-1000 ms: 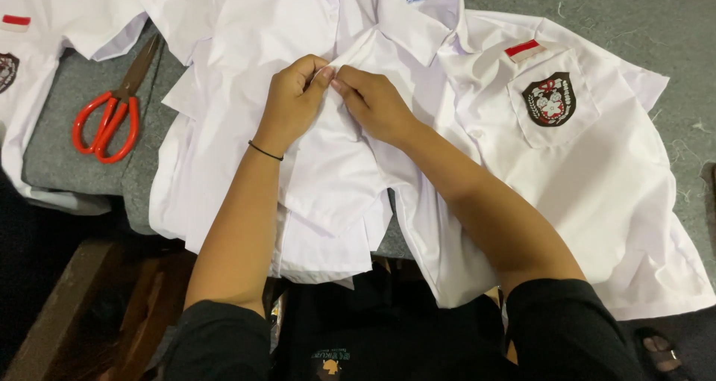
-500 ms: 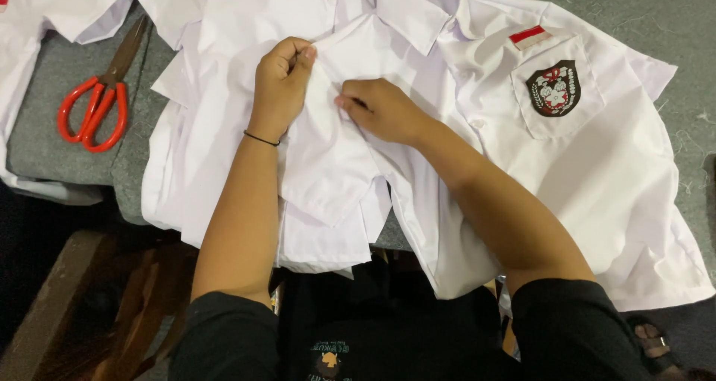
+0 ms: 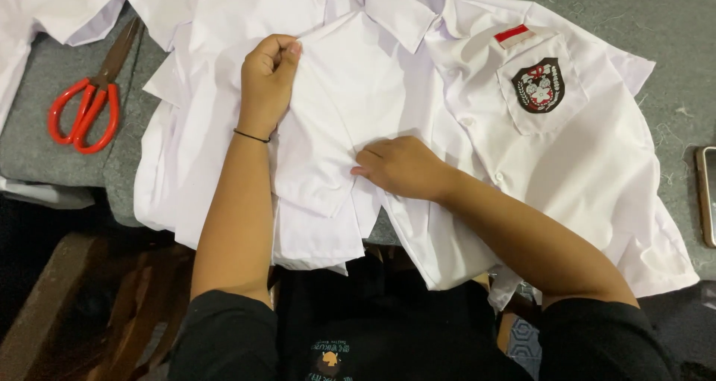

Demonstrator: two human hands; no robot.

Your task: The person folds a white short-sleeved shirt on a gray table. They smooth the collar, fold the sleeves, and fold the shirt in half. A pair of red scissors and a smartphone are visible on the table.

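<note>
A white short-sleeved shirt (image 3: 597,172) lies spread on a grey table, with a dark crest badge (image 3: 538,86) on its chest pocket and a small red-and-white tag (image 3: 514,35) above it. My left hand (image 3: 266,79) pinches the upper edge of the shirt's white front panel (image 3: 335,120), fingers closed on the cloth. My right hand (image 3: 399,167) lies lower on the same panel, fingertips pressing on its edge. More white shirts (image 3: 186,150) lie stacked underneath on the left.
Red-handled scissors (image 3: 86,105) rest on the grey table (image 3: 634,15) at the far left. The edge of a phone (image 3: 707,194) shows at the right border. A brown wooden bench (image 3: 45,306) is below the table's left edge.
My two hands, pinched together near the collar a second ago, have parted: the left stayed high on the panel's edge, the right slid down along it.
</note>
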